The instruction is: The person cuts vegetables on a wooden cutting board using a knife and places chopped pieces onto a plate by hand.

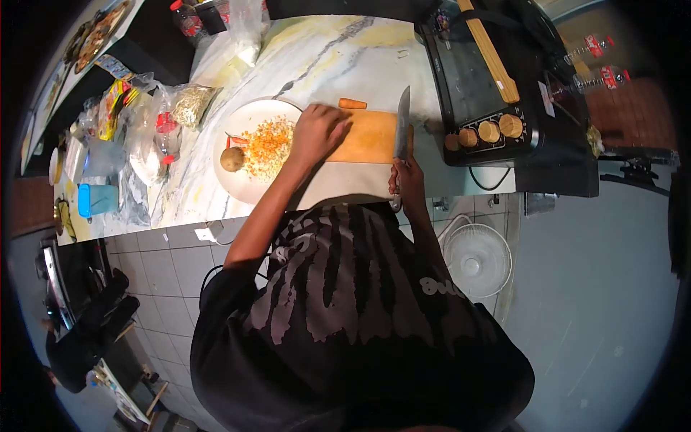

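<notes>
My right hand [409, 181] grips a large kitchen knife [403, 119] by its handle. The blade points away from me over the right end of a wooden cutting board [371, 137]. My left hand [319, 133] is over the board's left end, beside the plate, its fingers curled; whatever they hold is hidden. A piece of carrot [353, 104] lies just beyond the board. On the big white plate [245, 189] are finely chopped orange and pale bits [268, 147], a round brown potato [232, 159] and red chillies [236, 140].
A black stove [475, 86] with wooden-looking knobs stands right of the board, a long wooden tool [497, 65] on it. Plastic bags, a bottle [167, 137] and a blue container [98, 200] crowd the counter's left. A white basket [475, 261] sits below; another person [93, 324] is at lower left.
</notes>
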### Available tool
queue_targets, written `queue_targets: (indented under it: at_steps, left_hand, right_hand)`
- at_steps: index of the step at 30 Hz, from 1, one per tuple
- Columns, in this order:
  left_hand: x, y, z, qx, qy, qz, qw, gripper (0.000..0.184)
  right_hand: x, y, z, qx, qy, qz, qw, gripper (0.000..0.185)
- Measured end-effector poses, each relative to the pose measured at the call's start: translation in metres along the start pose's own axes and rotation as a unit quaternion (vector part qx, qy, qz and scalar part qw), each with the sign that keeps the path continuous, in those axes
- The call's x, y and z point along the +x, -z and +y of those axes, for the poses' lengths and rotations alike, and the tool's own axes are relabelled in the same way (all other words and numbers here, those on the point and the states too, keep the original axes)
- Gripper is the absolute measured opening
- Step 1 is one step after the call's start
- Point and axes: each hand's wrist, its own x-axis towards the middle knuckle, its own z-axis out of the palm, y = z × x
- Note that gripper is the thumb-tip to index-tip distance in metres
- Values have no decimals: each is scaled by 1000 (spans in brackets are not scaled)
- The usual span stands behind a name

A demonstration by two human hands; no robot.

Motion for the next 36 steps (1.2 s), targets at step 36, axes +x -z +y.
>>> queue_targets:
  at_steps: [36]
  left_hand:
    - [-33, -68, 43, 60, 129, 81, 987, 20]
  right_hand:
    - [-62, 4, 15, -224, 153, -77, 960, 46]
